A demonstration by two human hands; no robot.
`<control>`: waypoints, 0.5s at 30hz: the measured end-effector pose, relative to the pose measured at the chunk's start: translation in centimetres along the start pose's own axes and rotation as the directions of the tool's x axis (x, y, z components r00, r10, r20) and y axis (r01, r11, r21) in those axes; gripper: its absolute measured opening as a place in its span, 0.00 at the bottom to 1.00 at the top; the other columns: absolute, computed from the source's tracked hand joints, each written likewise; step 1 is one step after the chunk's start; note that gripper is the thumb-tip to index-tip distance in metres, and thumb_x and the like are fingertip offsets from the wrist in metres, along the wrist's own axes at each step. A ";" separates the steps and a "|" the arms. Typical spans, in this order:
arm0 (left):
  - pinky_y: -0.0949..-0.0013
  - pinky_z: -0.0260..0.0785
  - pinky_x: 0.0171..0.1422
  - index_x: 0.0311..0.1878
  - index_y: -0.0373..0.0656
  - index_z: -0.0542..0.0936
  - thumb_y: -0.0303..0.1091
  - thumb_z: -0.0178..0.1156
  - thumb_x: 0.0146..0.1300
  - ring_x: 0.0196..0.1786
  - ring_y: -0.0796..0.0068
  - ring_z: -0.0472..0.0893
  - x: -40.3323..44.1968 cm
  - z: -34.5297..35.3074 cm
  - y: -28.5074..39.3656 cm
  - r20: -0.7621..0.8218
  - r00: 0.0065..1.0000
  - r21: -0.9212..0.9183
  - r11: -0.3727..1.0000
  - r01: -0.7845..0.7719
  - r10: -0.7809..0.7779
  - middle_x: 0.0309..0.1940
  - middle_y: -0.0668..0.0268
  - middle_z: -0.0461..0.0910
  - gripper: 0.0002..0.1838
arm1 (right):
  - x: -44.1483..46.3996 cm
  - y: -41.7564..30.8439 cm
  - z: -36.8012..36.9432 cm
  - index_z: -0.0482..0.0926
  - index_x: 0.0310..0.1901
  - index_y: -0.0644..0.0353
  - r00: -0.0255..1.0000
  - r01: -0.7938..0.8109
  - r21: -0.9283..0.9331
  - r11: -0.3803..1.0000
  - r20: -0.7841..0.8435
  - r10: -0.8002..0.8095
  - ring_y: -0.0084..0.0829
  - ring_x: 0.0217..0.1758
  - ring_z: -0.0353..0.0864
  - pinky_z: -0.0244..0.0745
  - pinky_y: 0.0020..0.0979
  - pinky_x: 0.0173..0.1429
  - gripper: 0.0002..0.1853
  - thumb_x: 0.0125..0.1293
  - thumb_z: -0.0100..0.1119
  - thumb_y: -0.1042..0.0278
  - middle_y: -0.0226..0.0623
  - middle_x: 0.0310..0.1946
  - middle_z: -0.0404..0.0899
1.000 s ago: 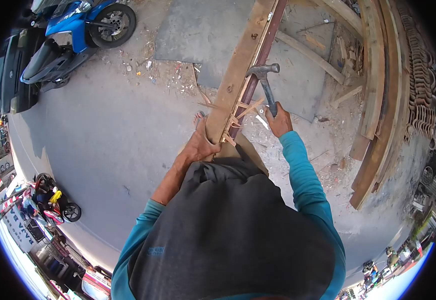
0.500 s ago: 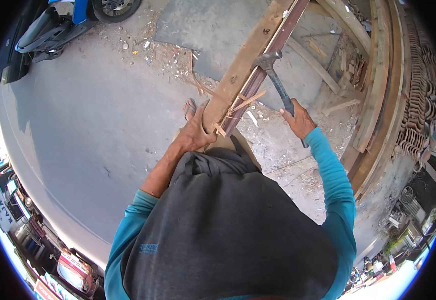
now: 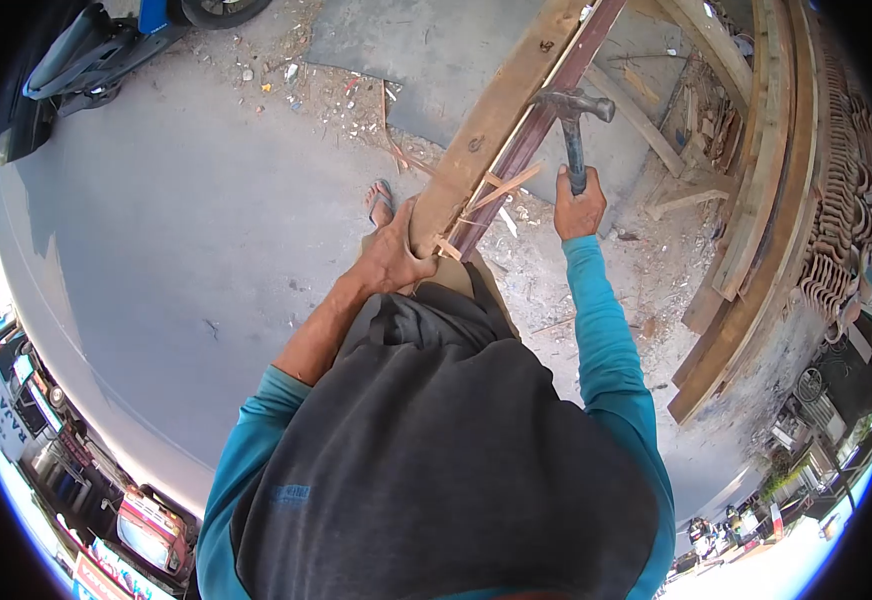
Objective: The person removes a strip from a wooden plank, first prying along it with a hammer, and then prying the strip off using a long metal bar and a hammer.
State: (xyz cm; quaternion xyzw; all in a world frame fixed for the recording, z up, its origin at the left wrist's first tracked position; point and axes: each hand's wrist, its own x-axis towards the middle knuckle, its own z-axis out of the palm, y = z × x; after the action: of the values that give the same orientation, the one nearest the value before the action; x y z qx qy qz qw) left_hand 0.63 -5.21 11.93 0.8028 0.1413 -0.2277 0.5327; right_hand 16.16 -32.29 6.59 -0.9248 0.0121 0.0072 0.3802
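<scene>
One motorbike (image 3: 81, 55) stands well left of the plank (image 3: 493, 125). Just left of the plank's near end is a sandalled foot (image 3: 382, 203). The left hand (image 3: 396, 255), half open, grips that end, thumb and fingers spread around it. Along the plank's right side lies a maroon strip (image 3: 528, 148), splinters (image 3: 518, 184) jutting from it. Right of the plank, the right hand (image 3: 581, 205) is closed around the hammer (image 3: 573, 140); whether its head touches the strip, I cannot tell. Farther right lie boards (image 3: 764, 180), then tiles (image 3: 841, 215).

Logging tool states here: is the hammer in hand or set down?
In hand: the right hand grips the hammer by its handle, the head beyond the fist.
</scene>
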 end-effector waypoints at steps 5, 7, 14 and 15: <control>0.53 0.68 0.69 0.75 0.41 0.57 0.37 0.68 0.47 0.64 0.40 0.74 -0.2 -0.1 0.4 -0.036 0.998 0.089 0.995 -0.052 0.056 0.59 0.39 0.75 0.50 | 1.2 -7.9 -4.0 0.77 0.36 0.63 0.982 0.133 0.205 0.970 -0.157 -0.102 0.31 0.26 0.75 0.72 0.36 0.36 0.14 0.69 0.65 0.60 0.38 0.22 0.76; 0.53 0.68 0.69 0.75 0.42 0.56 0.36 0.68 0.47 0.64 0.40 0.74 -0.1 0.2 0.7 -0.040 0.999 0.104 0.994 -0.031 0.036 0.59 0.39 0.75 0.51 | 0.9 -8.4 -5.1 0.77 0.36 0.63 0.989 0.119 0.227 0.967 -0.119 -0.094 0.31 0.26 0.75 0.72 0.36 0.36 0.14 0.69 0.65 0.59 0.39 0.22 0.76; 0.54 0.70 0.66 0.76 0.39 0.54 0.34 0.67 0.49 0.60 0.40 0.79 -0.6 0.2 1.3 -0.047 0.999 0.021 1.000 0.022 -0.021 0.54 0.38 0.78 0.50 | -2.7 -2.9 -3.0 0.76 0.36 0.64 0.987 0.055 -0.094 0.994 0.154 -0.040 0.33 0.27 0.76 0.74 0.37 0.37 0.13 0.68 0.64 0.62 0.41 0.23 0.76; 0.54 0.71 0.65 0.76 0.38 0.54 0.34 0.67 0.49 0.59 0.40 0.79 -0.4 0.2 1.0 -0.054 0.998 0.060 0.998 -0.016 0.020 0.54 0.38 0.78 0.50 | -3.3 -2.2 -2.9 0.76 0.36 0.64 0.986 0.071 -0.097 0.993 0.159 -0.055 0.33 0.27 0.76 0.74 0.37 0.37 0.13 0.68 0.64 0.62 0.41 0.23 0.76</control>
State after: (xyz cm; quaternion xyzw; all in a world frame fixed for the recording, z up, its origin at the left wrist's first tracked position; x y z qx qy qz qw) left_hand 0.69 -5.81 12.90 0.8255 0.1415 -0.2052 0.5063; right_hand 12.92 -32.76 10.26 -0.9396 -0.0474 0.0682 0.3320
